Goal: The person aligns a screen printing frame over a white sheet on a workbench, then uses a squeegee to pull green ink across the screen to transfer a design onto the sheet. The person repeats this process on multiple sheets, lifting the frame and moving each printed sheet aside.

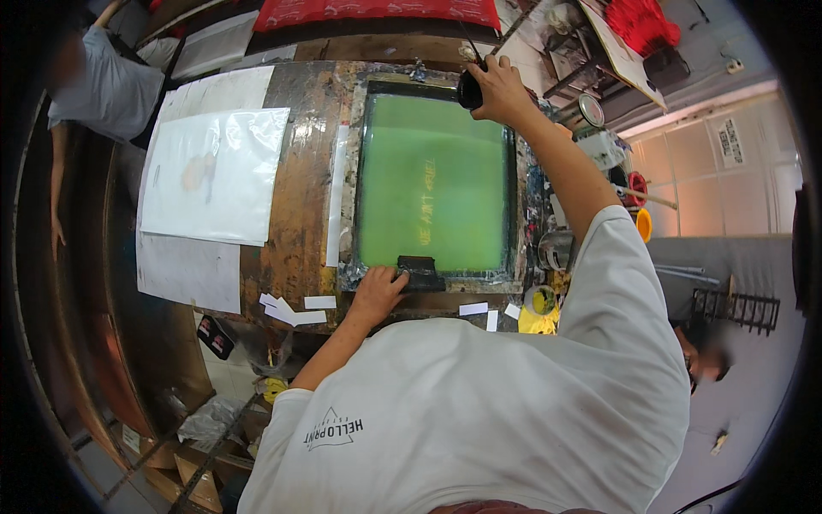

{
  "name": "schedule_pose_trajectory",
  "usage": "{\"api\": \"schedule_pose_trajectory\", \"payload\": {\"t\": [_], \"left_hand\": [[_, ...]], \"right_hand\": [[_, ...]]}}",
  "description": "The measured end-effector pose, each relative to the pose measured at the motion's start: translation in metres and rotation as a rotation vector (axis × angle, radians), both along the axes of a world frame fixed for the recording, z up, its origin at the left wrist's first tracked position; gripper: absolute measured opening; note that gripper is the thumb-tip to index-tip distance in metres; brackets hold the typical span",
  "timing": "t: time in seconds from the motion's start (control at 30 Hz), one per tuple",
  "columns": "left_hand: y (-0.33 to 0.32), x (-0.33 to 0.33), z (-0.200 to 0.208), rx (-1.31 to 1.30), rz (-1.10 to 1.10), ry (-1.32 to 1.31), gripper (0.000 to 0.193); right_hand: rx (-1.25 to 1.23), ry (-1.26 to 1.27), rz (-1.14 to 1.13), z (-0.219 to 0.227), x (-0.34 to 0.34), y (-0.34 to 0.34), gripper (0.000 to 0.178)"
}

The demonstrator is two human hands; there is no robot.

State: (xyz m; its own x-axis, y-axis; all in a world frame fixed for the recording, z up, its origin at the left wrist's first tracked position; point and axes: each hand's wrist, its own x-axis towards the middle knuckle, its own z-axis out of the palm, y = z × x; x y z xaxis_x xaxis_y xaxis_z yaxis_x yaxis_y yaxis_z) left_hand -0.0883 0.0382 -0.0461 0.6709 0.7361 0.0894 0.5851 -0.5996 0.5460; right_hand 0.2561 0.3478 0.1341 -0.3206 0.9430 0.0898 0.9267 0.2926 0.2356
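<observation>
A screen-printing frame (432, 184) with a green mesh and faint lettering lies on the stained worktable (304, 146) before me. At its near edge my left hand (378, 294) has its fingers closed on a black block (417, 272), which looks like a squeegee. Past the frame's far right corner, my right hand (499, 91) grips a dark cup (469, 88) that appears tilted. A thin dark stick rises beside that hand. What the cup contains cannot be made out.
White sheets under clear plastic (214, 176) cover the table's left side. Small white cards (320, 302) line the near edge. Tins and tubs (591, 111) crowd the right, by a yellow-stained cup (544, 300). One person (107, 90) stands far left; another (704, 355) is at right.
</observation>
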Motion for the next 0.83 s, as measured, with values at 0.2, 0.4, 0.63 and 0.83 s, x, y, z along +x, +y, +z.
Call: {"api": "schedule_pose_trajectory", "payload": {"t": [0.2,0.4,0.63,0.83], "left_hand": [[0.003,-0.002,0.011,-0.036,-0.004,-0.024,0.048],[0.007,-0.003,0.016,-0.028,-0.010,-0.043,0.047],[0.010,-0.002,0.017,-0.012,-0.006,-0.078,0.043],[0.008,-0.003,0.017,-0.024,-0.009,-0.053,0.044]], "right_hand": [[-0.060,-0.091,0.057,-0.045,-0.009,0.037,0.098],[-0.110,-0.179,0.085,-0.063,-0.019,0.054,0.101],[-0.131,-0.334,0.091,-0.073,-0.028,0.062,0.104],[-0.181,-0.362,0.060,-0.074,-0.033,0.068,0.107]]}}
